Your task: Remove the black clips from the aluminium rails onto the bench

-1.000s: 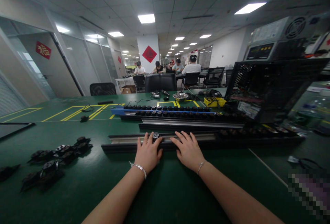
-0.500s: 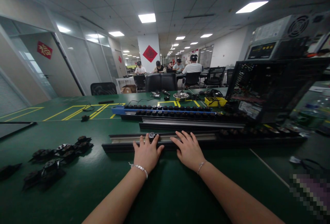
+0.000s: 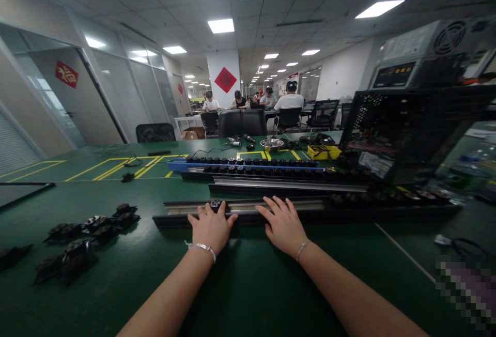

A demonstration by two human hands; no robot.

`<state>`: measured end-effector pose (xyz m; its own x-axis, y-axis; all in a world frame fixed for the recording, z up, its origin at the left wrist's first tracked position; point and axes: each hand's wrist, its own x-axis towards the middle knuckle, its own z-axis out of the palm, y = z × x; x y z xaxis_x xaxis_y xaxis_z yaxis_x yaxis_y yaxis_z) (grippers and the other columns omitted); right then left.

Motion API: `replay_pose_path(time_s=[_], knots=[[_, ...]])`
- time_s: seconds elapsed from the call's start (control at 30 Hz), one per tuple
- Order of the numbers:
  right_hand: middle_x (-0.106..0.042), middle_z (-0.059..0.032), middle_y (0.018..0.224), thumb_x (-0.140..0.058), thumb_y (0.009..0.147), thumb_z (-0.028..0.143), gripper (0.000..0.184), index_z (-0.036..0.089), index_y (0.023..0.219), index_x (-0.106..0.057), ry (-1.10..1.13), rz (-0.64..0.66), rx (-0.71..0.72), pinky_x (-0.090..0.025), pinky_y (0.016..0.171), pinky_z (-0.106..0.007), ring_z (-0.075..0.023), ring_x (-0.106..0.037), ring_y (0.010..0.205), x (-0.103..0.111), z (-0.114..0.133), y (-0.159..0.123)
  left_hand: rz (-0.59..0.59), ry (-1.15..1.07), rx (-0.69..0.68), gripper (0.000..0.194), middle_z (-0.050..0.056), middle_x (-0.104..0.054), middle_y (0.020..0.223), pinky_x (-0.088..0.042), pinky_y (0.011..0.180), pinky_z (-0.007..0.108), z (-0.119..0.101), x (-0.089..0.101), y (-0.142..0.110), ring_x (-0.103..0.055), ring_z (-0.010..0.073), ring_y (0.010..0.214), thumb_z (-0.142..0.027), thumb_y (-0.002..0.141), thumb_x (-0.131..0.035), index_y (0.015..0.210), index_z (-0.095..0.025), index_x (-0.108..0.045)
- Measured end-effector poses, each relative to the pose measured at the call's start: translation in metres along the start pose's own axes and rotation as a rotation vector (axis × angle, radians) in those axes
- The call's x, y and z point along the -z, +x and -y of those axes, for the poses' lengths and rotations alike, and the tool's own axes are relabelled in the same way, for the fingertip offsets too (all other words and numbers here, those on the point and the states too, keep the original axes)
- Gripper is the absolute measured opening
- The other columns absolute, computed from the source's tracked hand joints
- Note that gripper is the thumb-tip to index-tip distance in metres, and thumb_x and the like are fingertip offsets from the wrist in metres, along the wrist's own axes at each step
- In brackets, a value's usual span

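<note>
A long black metal channel (image 3: 248, 207) lies across the green table in front of me. My left hand (image 3: 211, 228) reaches over its left part, fingers bent around a small black socket-like module (image 3: 215, 203) seated in the channel. The fingertips partly cover that module. Resting on the channel's near wall farther right is my right hand (image 3: 285, 226), its fingers spread and holding nothing. More dark modules (image 3: 356, 199) fill the channel's right end. To the left, several loose black modules (image 3: 103, 226) lie in a group on the table.
Behind stand another channel (image 3: 287, 186) and a row of modules with a blue strip (image 3: 248, 166). A metal bowl (image 3: 272, 143) and a yellow tray (image 3: 323, 152) sit farther back. An open computer case (image 3: 411, 135) rises at right. Several people work at distant tables.
My left hand has slid a little to the left along the channel, and the small module has moved left with it. My right hand has stayed in place.
</note>
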<state>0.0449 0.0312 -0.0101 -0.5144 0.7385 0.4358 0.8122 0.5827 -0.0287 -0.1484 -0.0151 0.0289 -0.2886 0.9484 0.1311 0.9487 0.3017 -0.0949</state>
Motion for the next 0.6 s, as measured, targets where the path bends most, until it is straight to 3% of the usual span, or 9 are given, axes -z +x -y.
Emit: replay_pose_path(time_s=[0.47,0.6], knots=[[-0.042,-0.0029,0.141,-0.048,0.08,0.023,0.05,0.034,0.128,-0.047,0.003,-0.006,0.005,-0.015,0.107,-0.05,-0.0265,-0.032,0.129,0.0,0.0,0.0,0.226,-0.064,0.146,0.075,0.021,-0.04,0.14,-0.03,0.09,0.064,0.029,0.015,0.014,-0.034,0.045,0.126,-0.071,0.077,-0.02,0.139,-0.03,-0.035],[-0.042,-0.003,0.14,-0.048,0.08,0.023,0.05,0.034,0.128,-0.048,0.002,-0.01,0.005,-0.016,0.107,-0.049,-0.0266,-0.032,0.129,-0.001,0.0,0.0,0.211,-0.072,0.15,0.078,0.023,-0.045,0.136,-0.034,0.086,0.064,0.043,0.014,0.02,-0.04,0.0455,0.121,-0.072,0.076,-0.017,0.137,-0.028,-0.039]])
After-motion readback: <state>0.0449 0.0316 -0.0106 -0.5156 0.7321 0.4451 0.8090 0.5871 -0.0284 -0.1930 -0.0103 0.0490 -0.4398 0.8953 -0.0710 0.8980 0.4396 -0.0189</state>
